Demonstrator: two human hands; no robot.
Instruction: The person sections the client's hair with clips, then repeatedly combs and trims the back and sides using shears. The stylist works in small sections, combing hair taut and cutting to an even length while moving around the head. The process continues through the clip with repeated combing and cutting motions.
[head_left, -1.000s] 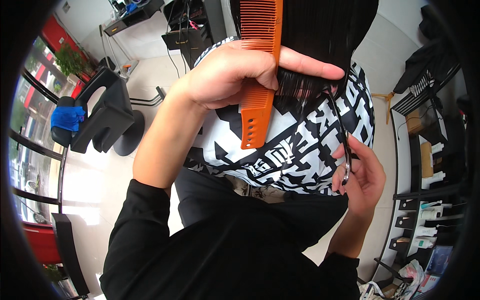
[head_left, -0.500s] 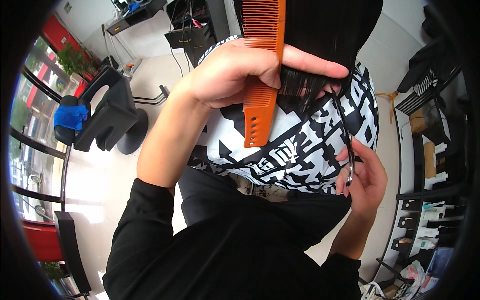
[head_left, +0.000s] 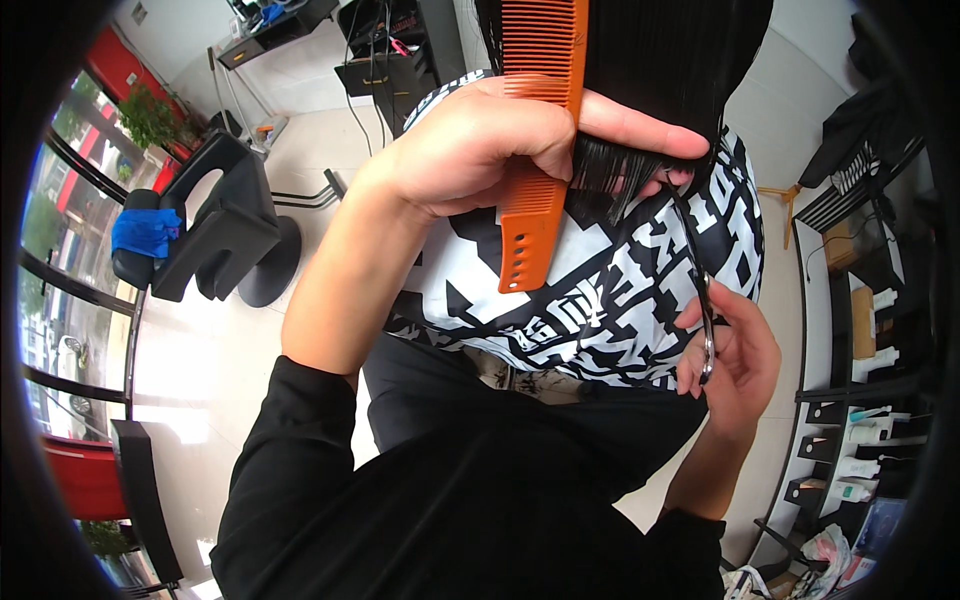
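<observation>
Black-and-white printed cape [head_left: 640, 310], draped over a person and filling the middle of the head view; straight black hair [head_left: 660, 60], hanging over the cape at upper centre, its lower ends separated into fine strands; black salon chair [head_left: 235, 235], standing on the pale floor at left, well apart from the hands; left hand [head_left: 490, 145], closed, its extended fingers lying across the hair, one in front and another partly visible behind the strands, so that a section is clamped between them with its ends hanging below; orange comb [head_left: 533, 235], pinned under the left thumb, near upright, the top leaning slightly right, teeth facing left, the end with a row of holes pointing down; right hand [head_left: 735, 360], well apart from the left, lower and to the right, its thumb and fingers closed about the handles of the scissors [head_left: 706, 330]; the blades reach upward to the hair ends just below the left fingertips, whether parted or together cannot be told.
</observation>
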